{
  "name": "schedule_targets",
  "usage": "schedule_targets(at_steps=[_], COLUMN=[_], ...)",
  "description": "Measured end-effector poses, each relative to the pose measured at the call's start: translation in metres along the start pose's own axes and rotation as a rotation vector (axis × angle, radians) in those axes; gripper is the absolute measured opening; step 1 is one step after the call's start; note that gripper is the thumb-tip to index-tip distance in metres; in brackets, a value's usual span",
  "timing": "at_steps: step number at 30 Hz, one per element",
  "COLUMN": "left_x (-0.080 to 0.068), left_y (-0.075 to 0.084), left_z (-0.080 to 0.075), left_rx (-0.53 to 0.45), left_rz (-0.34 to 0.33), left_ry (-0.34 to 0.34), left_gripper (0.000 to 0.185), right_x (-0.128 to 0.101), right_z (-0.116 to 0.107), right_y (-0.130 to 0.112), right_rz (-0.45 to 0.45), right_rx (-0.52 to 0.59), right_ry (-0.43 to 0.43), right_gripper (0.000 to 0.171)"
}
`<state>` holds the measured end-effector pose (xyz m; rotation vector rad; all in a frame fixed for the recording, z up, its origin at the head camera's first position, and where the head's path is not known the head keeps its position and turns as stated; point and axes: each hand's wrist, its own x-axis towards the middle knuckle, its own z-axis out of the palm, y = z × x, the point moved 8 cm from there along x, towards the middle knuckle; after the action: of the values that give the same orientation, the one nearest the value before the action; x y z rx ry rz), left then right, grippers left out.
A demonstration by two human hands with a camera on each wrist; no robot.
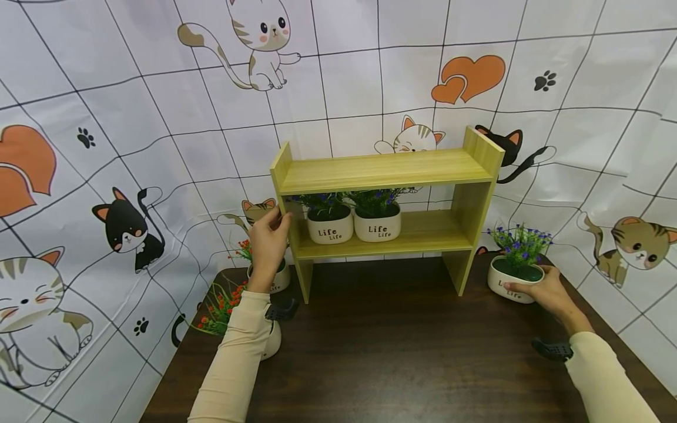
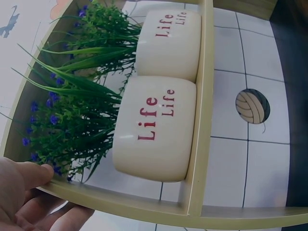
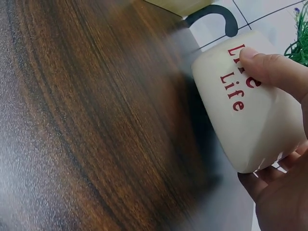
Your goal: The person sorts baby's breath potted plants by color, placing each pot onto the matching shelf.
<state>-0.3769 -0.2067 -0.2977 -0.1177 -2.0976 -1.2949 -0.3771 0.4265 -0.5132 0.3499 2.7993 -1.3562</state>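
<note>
A two-tier wooden shelf (image 1: 388,170) stands on the dark table. My left hand (image 1: 268,244) pinches the shelf's left side panel, with the thumb (image 2: 36,174) on the inner face and the fingers around the outside. Two white "Life" pots with purple flowers, a left one (image 1: 330,228) and a right one (image 1: 378,226), sit side by side on the lower tier. Off to the right of the shelf, my right hand (image 1: 552,294) holds another white pot of purple flowers (image 1: 499,281). Its thumb (image 3: 269,70) lies across the red lettering and its other fingers reach around the far side.
Beyond my left forearm, two white pots with orange-red flowers stand at the table's left side, one (image 1: 280,279) farther back and one (image 1: 272,343) nearer, partly hidden by the sleeve. A cat-patterned wall covering (image 1: 349,88) rises behind the table (image 1: 370,341).
</note>
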Motion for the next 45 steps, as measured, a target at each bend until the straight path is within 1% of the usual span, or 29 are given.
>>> schedule_targets(at_steps=[3,7,11,17,24,30,37,45], left_x=[0.0,0.0,-0.001,-0.001,0.0,-0.001,0.0,-0.001], left_y=[0.001,0.001,0.001,0.001,0.001,0.001,0.0,0.001], left_z=[0.0,0.0,0.0,0.0,-0.001,0.0,0.001,0.0], left_rx=[0.002,0.009,0.006,-0.001,-0.008,0.003,0.005,0.009], left_rz=[-0.003,-0.006,-0.006,-0.006,-0.007,-0.016,-0.01,-0.007], left_ry=[0.0,0.006,0.006,0.009,0.007,0.001,0.004,0.013], left_gripper=[0.026,0.026,0.026,0.027,0.026,0.026,0.026,0.024], right_x=[-0.001,-0.003,-0.007,-0.011,-0.016,-0.025,-0.036,-0.051], right_z=[-0.002,-0.006,-0.01,-0.012,-0.015,-0.018,-0.027,-0.034], right_y=[-0.005,-0.01,-0.013,-0.016,-0.025,-0.032,-0.048,-0.067], right_rz=[-0.057,-0.097,-0.093,-0.091,-0.125,-0.13,-0.188,-0.235], right_rx=[-0.001,-0.043,-0.075,-0.091,-0.111,-0.122,-0.145,-0.162], right_ry=[0.007,0.021,0.037,0.033,0.04,0.052,0.094,0.126], right_gripper=[0.127,0.124,0.125,0.126,0.121,0.122,0.116,0.114])
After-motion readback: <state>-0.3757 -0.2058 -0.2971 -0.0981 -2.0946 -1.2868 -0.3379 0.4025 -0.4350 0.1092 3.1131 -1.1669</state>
